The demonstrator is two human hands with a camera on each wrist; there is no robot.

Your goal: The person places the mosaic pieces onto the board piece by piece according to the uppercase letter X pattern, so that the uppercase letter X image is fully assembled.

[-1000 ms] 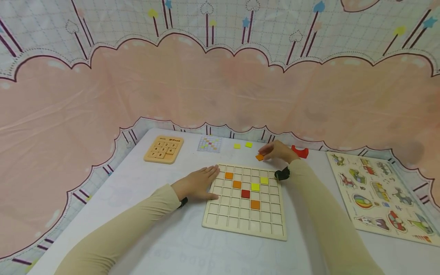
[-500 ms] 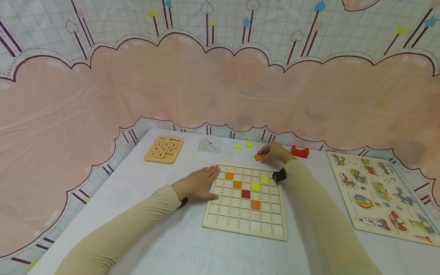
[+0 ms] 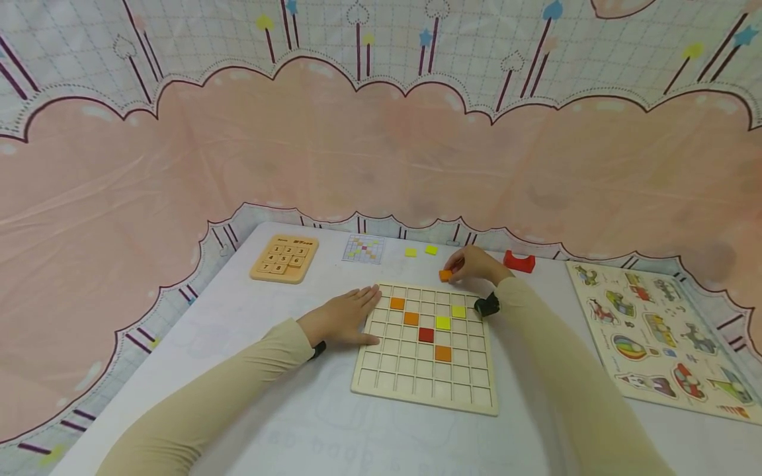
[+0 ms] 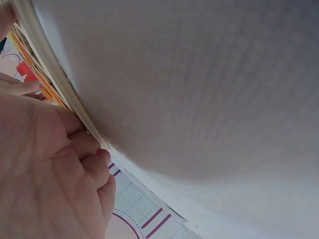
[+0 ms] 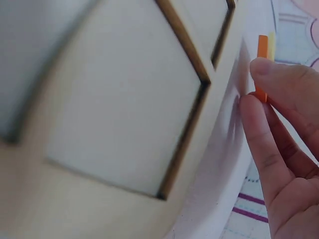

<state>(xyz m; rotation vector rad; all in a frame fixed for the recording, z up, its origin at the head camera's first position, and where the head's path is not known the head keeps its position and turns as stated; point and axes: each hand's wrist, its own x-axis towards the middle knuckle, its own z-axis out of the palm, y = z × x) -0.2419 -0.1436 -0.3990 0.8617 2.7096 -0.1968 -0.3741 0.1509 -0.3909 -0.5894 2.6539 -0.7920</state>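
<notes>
A wooden grid board [image 3: 405,382] lies mid-table, with orange, yellow and red square tiles sitting in a rough X of its cells. My left hand [image 3: 342,316] rests along the board's left edge, fingers spread and fairly straight; the left wrist view shows its palm [image 4: 47,164] against that edge. Just beyond the board's far edge, my right hand [image 3: 476,264] pinches an orange tile [image 3: 445,276] between thumb and fingers. The right wrist view has this orange tile [image 5: 262,67] edge-on in the pinch. Two yellow tiles [image 3: 411,252] lie behind the board.
A pattern card [image 3: 363,249] and a wooden number slide puzzle [image 3: 284,259] lie at the back left. Right of my right hand stands a red curved piece [image 3: 519,262]. A picture puzzle board [image 3: 667,337] occupies the right side. A patterned cloth wall [image 3: 369,152] rises behind the table.
My right hand has shifted slightly left with the orange tile, which has tilted in the fingers. The left hand has stayed on the board's edge.
</notes>
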